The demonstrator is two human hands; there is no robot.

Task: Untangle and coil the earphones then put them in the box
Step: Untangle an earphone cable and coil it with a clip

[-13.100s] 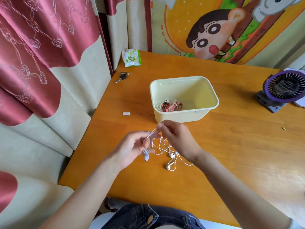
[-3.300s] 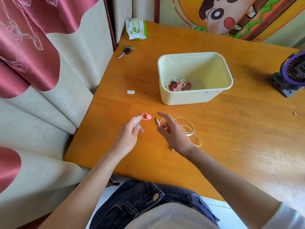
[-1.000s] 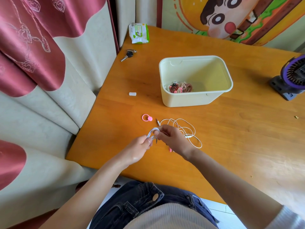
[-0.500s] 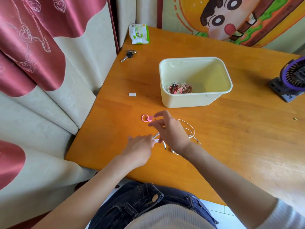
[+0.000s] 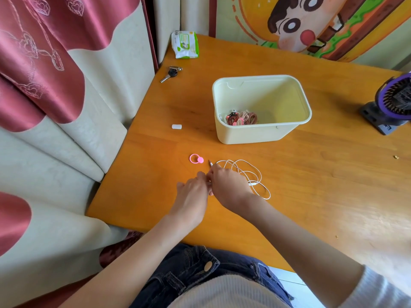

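The white earphones (image 5: 243, 174) lie on the table (image 5: 322, 185) in loose, overlapping loops just right of the person's hands. Their plug (image 5: 209, 162) pokes out toward the pink tie (image 5: 196, 158), and none of the cord is in the box (image 5: 308, 107) yet. The step in hand looks like starting a coil from the plug end. It would go best with one hand anchoring that end while the other feeds even, same-sized turns, letting the slack slide free off the table so the crossing loops do not snag into a knot. The right hand (image 5: 230, 188) lies knuckles-up over the near loops, its fingers curled onto the cord just behind the plug. The left hand (image 5: 192, 196) reaches in beside it, fingertips touching the right; whether it holds any cord cannot be told, since its palm faces down. A brown coiled set (image 5: 242, 117) lies in the box's near left corner.
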